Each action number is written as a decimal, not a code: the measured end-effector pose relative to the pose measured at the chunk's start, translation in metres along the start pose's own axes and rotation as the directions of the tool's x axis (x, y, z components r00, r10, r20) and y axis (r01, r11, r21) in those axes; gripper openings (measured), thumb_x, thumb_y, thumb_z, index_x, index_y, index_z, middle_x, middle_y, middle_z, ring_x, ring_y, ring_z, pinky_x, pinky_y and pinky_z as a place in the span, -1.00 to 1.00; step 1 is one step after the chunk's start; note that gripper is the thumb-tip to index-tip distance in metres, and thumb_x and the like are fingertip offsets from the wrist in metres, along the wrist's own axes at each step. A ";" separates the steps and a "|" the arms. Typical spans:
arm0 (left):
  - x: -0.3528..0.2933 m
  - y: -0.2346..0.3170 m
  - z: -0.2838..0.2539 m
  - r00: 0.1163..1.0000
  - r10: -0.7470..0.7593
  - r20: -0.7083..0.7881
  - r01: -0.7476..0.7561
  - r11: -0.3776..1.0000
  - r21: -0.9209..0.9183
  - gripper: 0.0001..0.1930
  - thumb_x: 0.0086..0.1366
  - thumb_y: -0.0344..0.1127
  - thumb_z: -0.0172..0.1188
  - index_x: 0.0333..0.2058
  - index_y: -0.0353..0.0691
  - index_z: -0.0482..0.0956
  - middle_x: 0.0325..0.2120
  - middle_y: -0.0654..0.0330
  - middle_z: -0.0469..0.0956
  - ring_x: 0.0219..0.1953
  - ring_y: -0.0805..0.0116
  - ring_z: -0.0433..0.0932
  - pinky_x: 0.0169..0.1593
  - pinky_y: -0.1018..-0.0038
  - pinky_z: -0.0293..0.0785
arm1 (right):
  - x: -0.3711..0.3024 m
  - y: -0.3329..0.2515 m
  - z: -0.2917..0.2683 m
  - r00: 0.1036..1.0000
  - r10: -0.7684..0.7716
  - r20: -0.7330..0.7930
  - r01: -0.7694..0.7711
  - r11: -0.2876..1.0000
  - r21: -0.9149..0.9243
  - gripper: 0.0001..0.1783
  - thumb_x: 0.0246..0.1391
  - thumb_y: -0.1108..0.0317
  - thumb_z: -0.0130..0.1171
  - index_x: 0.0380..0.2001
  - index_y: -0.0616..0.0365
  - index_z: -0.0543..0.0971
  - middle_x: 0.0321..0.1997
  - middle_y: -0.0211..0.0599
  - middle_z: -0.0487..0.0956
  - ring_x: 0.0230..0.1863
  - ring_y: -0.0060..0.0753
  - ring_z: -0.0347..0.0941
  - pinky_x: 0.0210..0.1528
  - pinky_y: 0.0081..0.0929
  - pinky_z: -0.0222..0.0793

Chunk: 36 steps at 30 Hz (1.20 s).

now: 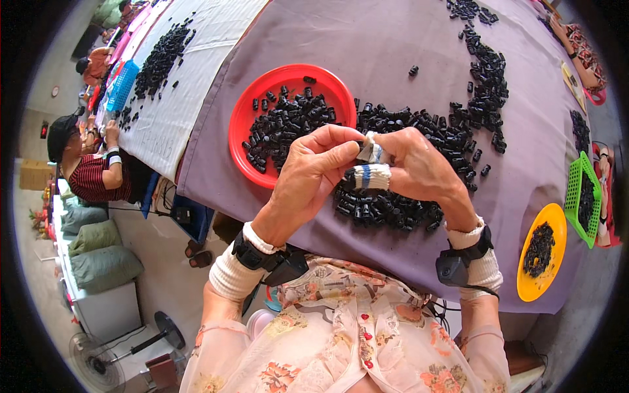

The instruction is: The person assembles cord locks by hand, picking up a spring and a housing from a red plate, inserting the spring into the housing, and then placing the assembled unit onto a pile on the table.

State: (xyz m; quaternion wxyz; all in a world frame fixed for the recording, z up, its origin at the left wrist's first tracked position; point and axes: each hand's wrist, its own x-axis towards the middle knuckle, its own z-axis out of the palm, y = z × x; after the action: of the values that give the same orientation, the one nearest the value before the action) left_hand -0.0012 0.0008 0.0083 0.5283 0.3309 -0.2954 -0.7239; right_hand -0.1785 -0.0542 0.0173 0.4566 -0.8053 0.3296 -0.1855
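My left hand [306, 167] and my right hand [422, 160] meet over a pile of small black plastic parts [386, 213] on the table. Left thumb and forefinger are pinched together at the right fingertips. On my right forefinger and thumb are white knitted finger covers [372, 177] with blue stripes. Right fingers are bent and closed toward the left ones; what sits between the fingertips is too small to make out. A dark piece shows by the covered thumb's tip. Just left of the hands, a red round tray [237, 134] holds many similar black parts.
A purple-grey cloth [308, 39] covers the table. A trail of black parts [488, 78] runs to the far right. On the right stand a yellow plate [555, 229] and a green basket [576, 196]. Other people sit at left and right; a blue basket [121, 85] stands far left.
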 end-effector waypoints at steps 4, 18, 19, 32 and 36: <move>0.002 -0.002 0.000 0.999 -0.011 0.043 0.015 0.994 -0.108 -0.82 0.22 -0.45 0.10 -0.20 -0.33 0.46 -0.31 0.20 0.52 -0.26 0.48 0.50 -0.11 0.51 0.47 | 0.000 -0.002 -0.004 0.993 -0.066 -0.094 0.078 0.988 0.130 -0.57 -0.27 0.13 0.32 -0.64 0.28 0.40 -0.77 -0.33 0.31 -0.69 -0.56 0.15 -0.61 -0.47 0.14; 0.001 -0.003 -0.003 0.995 -0.048 0.089 0.061 0.986 -0.152 -0.81 0.22 -0.43 0.10 -0.18 -0.31 0.46 -0.29 0.22 0.52 -0.26 0.52 0.50 -0.08 0.54 0.44 | 0.001 0.000 -0.003 0.999 0.005 -0.045 0.000 0.994 0.107 -0.50 -0.33 0.05 0.35 -0.63 0.27 0.37 -0.76 -0.31 0.28 -0.68 -0.46 0.16 -0.59 -0.42 0.14; 0.001 -0.002 -0.003 0.995 -0.054 0.086 0.068 0.985 -0.159 -0.81 0.22 -0.43 0.10 -0.18 -0.31 0.46 -0.29 0.22 0.52 -0.24 0.51 0.50 -0.08 0.53 0.44 | 0.001 -0.001 -0.003 0.999 0.005 -0.044 0.000 0.994 0.107 -0.50 -0.33 0.05 0.35 -0.63 0.27 0.37 -0.76 -0.31 0.28 -0.68 -0.46 0.16 -0.59 -0.42 0.14; 0.001 -0.002 -0.007 0.993 -0.044 0.112 0.060 0.988 -0.141 -0.82 0.23 -0.43 0.10 -0.18 -0.30 0.48 -0.26 0.21 0.52 -0.21 0.47 0.50 -0.07 0.48 0.47 | 0.002 -0.003 -0.005 1.000 -0.020 -0.003 0.020 0.997 0.072 -0.53 -0.30 0.08 0.33 -0.63 0.26 0.38 -0.76 -0.31 0.27 -0.68 -0.50 0.15 -0.60 -0.44 0.14; 0.002 -0.002 -0.007 0.990 -0.050 0.128 0.072 0.983 -0.169 -0.83 0.23 -0.44 0.10 -0.19 -0.30 0.48 -0.26 0.20 0.52 -0.21 0.47 0.50 -0.07 0.48 0.46 | 0.002 0.001 -0.003 0.999 -0.033 0.006 0.033 0.998 0.053 -0.54 -0.28 0.08 0.33 -0.62 0.25 0.38 -0.76 -0.32 0.27 -0.68 -0.51 0.14 -0.60 -0.44 0.15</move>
State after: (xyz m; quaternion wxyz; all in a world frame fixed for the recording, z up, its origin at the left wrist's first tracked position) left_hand 0.0024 -0.0007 0.0023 0.5133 0.2472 -0.2532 -0.7819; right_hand -0.1792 -0.0581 0.0180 0.4757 -0.7988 0.3098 -0.1990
